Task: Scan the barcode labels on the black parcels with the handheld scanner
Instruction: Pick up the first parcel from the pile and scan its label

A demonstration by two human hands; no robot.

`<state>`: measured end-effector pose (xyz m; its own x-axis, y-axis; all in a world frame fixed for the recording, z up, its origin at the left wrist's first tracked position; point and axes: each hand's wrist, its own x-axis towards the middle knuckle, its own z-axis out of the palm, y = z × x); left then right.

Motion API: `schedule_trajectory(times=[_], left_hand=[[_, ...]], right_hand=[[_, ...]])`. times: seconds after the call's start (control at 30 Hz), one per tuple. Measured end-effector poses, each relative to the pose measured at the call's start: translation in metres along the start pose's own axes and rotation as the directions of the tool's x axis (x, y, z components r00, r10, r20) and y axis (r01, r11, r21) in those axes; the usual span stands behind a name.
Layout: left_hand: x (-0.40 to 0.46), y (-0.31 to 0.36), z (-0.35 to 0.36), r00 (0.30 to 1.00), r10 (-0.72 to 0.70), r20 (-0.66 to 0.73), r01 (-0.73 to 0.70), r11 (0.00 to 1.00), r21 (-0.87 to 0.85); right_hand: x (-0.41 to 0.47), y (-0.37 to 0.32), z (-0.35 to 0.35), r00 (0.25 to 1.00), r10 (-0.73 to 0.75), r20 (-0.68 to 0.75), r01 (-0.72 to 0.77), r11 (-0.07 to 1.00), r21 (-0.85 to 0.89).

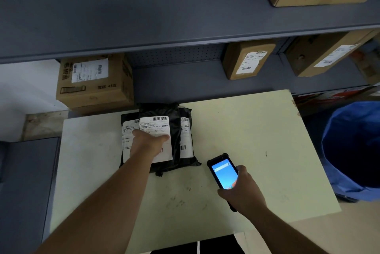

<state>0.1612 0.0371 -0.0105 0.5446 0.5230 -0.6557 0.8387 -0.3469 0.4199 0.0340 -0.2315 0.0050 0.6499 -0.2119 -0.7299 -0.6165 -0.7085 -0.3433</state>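
A stack of black parcels (176, 140) with white barcode labels lies at the far middle of the pale table (257, 134). The top parcel's label (155, 125) faces up, its barcode near the upper edge. My left hand (147, 143) lies on that label, fingers curled over its lower part; whether it grips the parcel or only presses on it I cannot tell. To the right, my right hand (243, 192) holds the handheld scanner (223, 172), its blue screen lit and facing up. The scanner's tip points toward the stack's lower right corner.
Grey metal shelves (164, 33) rise behind the table, carrying cardboard boxes (94, 82) with labels. A blue bin (353, 150) stands at the right of the table. A grey cabinet (26, 181) sits at the left.
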Motion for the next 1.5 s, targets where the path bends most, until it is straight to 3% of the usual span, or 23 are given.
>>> schedule_trajectory(times=[0.27,0.53,0.8,0.97,1.5], left_hand=[[-0.005,0.011,-0.005,1.000,0.008,0.023,-0.006,0.998,-0.065],[-0.014,0.005,-0.021,0.978,0.093,0.185,-0.045,0.968,-0.248],[-0.038,0.019,-0.051,0.960,0.232,0.155,-0.173,0.930,-0.324],[-0.048,0.030,-0.069,0.936,0.332,0.118,-0.265,0.884,-0.385],[-0.057,0.022,-0.090,0.940,0.339,0.042,-0.284,0.845,-0.454]], right_hand=[[-0.003,0.001,-0.016,0.999,-0.014,-0.029,0.014,1.000,-0.008],[-0.021,-0.017,-0.046,0.992,-0.114,-0.046,0.111,0.993,-0.047],[-0.057,-0.075,-0.079,0.951,-0.294,0.095,0.305,0.941,-0.148],[-0.084,-0.108,-0.084,0.928,-0.327,0.176,0.361,0.905,-0.224],[-0.118,-0.126,-0.075,0.925,-0.347,0.155,0.375,0.900,-0.221]])
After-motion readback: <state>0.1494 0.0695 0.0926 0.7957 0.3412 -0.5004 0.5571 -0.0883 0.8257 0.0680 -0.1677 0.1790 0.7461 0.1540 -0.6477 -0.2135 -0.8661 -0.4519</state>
